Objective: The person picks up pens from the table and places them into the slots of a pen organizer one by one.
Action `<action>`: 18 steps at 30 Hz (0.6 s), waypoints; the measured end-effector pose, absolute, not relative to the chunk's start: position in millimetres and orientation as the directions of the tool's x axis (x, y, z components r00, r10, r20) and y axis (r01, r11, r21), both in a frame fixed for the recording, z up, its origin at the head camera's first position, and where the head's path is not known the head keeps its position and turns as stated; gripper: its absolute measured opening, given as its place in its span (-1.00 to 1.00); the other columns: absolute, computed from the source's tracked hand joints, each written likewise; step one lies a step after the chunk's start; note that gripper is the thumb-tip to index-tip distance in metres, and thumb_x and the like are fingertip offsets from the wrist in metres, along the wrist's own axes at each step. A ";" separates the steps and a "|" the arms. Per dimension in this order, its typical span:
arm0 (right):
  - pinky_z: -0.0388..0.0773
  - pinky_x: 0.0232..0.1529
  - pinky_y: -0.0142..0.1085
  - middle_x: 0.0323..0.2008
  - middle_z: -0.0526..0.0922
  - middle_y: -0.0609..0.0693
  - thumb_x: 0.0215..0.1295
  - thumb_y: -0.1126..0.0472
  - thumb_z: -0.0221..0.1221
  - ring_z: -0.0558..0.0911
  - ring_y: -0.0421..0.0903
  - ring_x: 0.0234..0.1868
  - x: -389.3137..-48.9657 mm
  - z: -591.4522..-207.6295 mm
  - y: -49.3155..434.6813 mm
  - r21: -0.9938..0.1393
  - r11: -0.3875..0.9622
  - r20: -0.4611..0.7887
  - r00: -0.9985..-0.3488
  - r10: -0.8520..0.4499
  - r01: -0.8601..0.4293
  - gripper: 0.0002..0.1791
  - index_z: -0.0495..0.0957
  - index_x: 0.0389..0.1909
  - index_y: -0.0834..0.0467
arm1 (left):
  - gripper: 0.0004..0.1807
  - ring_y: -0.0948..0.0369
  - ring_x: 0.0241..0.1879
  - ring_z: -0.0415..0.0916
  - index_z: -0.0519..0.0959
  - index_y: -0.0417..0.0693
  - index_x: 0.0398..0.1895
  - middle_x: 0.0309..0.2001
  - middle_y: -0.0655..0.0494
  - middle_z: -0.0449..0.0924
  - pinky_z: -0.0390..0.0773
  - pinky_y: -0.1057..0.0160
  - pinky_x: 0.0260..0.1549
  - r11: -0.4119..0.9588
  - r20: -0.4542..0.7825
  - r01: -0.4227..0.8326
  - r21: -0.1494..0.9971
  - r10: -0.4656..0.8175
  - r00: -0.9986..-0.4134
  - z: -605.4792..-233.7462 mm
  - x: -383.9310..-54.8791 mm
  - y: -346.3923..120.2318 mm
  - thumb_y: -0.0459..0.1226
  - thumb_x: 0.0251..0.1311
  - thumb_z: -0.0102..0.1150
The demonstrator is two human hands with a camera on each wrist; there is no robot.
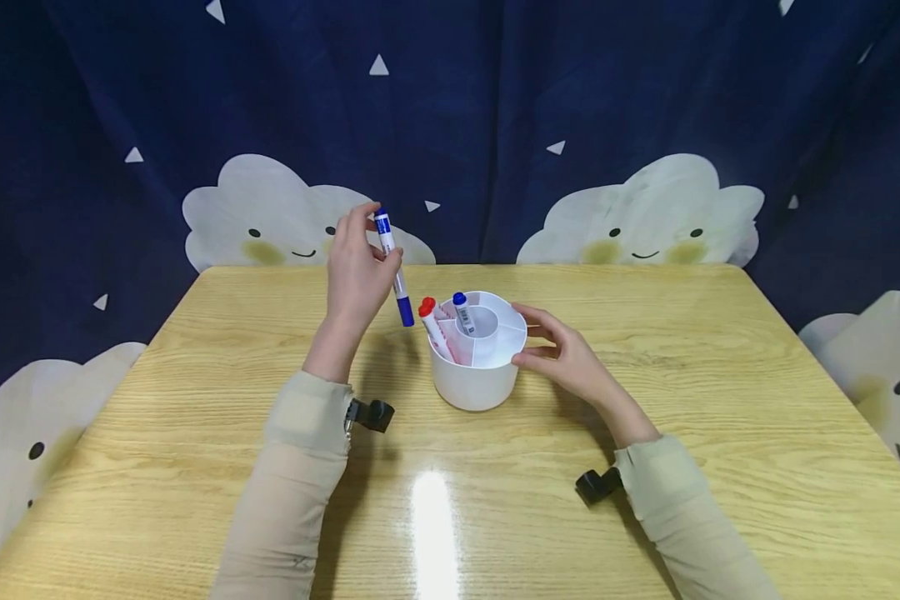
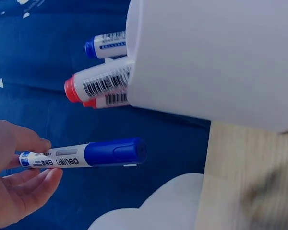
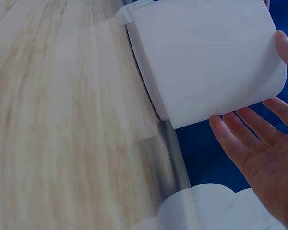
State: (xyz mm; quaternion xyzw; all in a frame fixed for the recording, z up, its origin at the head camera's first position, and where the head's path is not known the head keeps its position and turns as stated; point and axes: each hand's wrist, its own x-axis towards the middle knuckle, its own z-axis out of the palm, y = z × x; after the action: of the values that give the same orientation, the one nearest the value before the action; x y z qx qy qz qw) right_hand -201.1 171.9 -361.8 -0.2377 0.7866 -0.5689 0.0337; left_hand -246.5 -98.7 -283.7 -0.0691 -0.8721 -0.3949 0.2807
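Observation:
My left hand [image 1: 360, 271] pinches a blue-capped whiteboard marker [image 1: 393, 267] between thumb and fingers. It hangs above the table, left of a round white pen holder [image 1: 474, 387], with the blue cap tilted downward. Against the holder's right wall rests my right hand [image 1: 566, 354]. In the right wrist view, its fairly straight, spread fingers [image 3: 230, 136] touch the wall, and the thumb lies near the rim. Another blue marker [image 1: 462, 312] leans in the holder's central round compartment. Two red markers [image 1: 435, 329] lean at the left side; their lower ends are partly hidden.
The holder stands on a light wooden table [image 1: 195, 467], its right-hand compartments showing bare white floors. Behind the table hangs a dark blue curtain [image 1: 465, 108] with white triangles and clouds. Black wrist cameras [image 1: 375, 415] stick out from both cuffs.

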 end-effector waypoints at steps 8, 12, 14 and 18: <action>0.47 0.04 -0.20 0.14 0.39 0.01 0.07 0.22 0.27 0.44 -0.03 0.09 -213.8 -380.1 177.8 -0.907 0.248 0.222 -0.886 -0.407 -0.342 -0.27 0.22 0.29 -0.03 | -0.43 0.14 -0.39 0.50 0.28 -0.11 0.15 -0.08 -0.07 0.39 0.56 0.34 -0.38 0.638 0.602 0.412 0.651 -0.103 -0.792 -267.3 -246.2 -84.3 -0.38 0.04 0.21; 0.47 0.04 -0.21 0.15 0.39 0.02 0.08 0.23 0.26 0.44 -0.03 0.09 -215.2 -381.8 178.0 -0.906 0.245 0.225 -0.884 -0.411 -0.344 -0.27 0.21 0.30 -0.02 | -0.44 0.15 -0.36 0.49 0.27 -0.12 0.14 -0.07 -0.07 0.39 0.55 0.38 -0.32 0.605 0.627 0.451 0.656 -0.105 -0.772 -260.9 -245.7 -75.1 -0.38 0.04 0.21; 0.47 0.04 -0.22 0.16 0.38 0.04 0.08 0.26 0.26 0.44 -0.02 0.10 -215.0 -381.2 177.7 -0.907 0.246 0.220 -0.884 -0.412 -0.341 -0.26 0.20 0.31 0.01 | -0.45 0.15 -0.35 0.49 0.27 -0.13 0.14 -0.07 -0.08 0.38 0.55 0.39 -0.30 0.591 0.640 0.472 0.654 -0.101 -0.761 -259.4 -245.6 -70.3 -0.37 0.05 0.21; 0.46 0.05 -0.16 0.16 0.37 0.11 0.08 0.32 0.24 0.43 0.05 0.10 -215.1 -380.6 177.2 -0.911 0.240 0.217 -0.885 -0.412 -0.336 -0.25 0.18 0.31 0.10 | -0.45 0.17 -0.32 0.48 0.26 -0.12 0.14 -0.06 -0.07 0.37 0.55 0.40 -0.29 0.563 0.660 0.509 0.651 -0.089 -0.746 -258.6 -244.1 -59.4 -0.36 0.06 0.21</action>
State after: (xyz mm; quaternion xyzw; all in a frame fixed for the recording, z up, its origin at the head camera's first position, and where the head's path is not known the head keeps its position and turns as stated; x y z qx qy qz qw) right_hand -215.1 177.2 -380.6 -0.2377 0.7867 -0.5687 0.0338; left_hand -244.1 -59.4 -258.6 -0.1280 -0.8192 -0.4495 0.3324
